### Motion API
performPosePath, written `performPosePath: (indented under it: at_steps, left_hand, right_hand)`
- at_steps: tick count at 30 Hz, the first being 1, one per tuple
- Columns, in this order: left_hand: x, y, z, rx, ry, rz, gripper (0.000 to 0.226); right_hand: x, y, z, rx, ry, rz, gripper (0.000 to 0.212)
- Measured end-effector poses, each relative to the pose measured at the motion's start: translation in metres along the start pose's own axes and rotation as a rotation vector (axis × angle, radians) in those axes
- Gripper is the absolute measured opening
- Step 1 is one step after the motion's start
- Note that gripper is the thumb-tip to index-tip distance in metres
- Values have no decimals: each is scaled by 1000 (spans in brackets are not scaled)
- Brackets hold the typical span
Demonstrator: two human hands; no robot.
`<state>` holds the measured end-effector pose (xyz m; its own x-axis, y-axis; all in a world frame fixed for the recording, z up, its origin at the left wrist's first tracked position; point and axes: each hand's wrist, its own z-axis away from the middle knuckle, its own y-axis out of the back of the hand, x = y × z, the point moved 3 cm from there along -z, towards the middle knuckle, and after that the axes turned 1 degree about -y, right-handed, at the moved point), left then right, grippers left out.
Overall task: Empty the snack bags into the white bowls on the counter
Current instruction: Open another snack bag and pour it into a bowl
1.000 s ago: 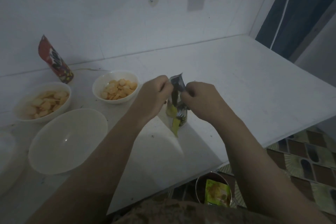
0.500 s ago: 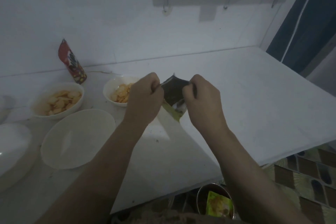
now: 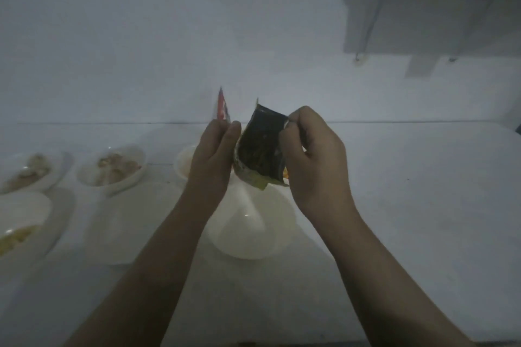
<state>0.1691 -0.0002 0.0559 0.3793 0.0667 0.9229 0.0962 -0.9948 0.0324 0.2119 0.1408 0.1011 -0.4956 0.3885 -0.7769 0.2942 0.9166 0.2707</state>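
Bag [image 3: 260,148], pinched by both left hand [image 3: 214,153] and right hand [image 3: 313,160], has shifted from bare counter [image 3: 408,191] to above an empty bowl [image 3: 253,229].

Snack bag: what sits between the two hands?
Head view: only the dark snack bag, held between the left hand and right hand, above an empty white bowl.

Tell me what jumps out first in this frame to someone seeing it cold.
Dead centre, two bare hands, the left hand and right hand, hold a dark snack bag up between them, above an empty white bowl on the counter. To the left sit more white bowls with snacks already in them, blurred in the dim light. A red packet pokes up behind the left hand.
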Motion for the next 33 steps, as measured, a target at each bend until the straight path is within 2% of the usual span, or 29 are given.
performPosePath:
  at_steps: [3, 5, 8, 11, 13, 15, 17, 19, 21, 24, 28, 33]
  left_hand:
    - [-32, 67, -32, 85, 251, -31, 10]
    - [-46, 110, -45, 135, 442, 22, 19]
    - [-58, 167, -45, 117, 506, 22, 30]
    - [-78, 217, -43, 164, 634, 157, 66]
    - [-88, 237, -45, 127, 663, 215, 57]
    - [-89, 250, -42, 119, 666, 183, 46]
    - [-92, 261, -43, 182, 653, 178, 36]
    - [-94, 271, -48, 272, 576, 148, 29]
    - [-92, 278, -54, 318, 496, 102, 29]
    - [-93, 282, -63, 303, 395, -20, 37]
    - [-95, 282, -68, 356, 337, -111, 35]
    - [-91, 279, -74, 356, 187, -264, 36]
  right_hand:
    - [-19, -54, 2, -27, -23, -106, 22]
    - [-29, -89, 4, -39, -51, -171, 21]
    - [-41, -139, 8, -58, -82, -223, 21]
    - [-56, -183, 13, -87, -98, -275, 28]
    - [-63, -204, 17, -101, -122, -272, 30]
    - [-67, -218, 21, -99, -130, -211, 26]
    - [-69, -225, 22, -101, -98, -107, 23]
    - [-67, -228, 23, -104, -12, 156, 22]
    - [-63, -230, 25, -85, 66, 438, 17]
    - [-56, -233, 33, -85, 48, 598, 14]
    - [-51, -229, 34, -160, -28, 582, 15]
    - [-57, -221, 37, -159, -189, 224, 18]
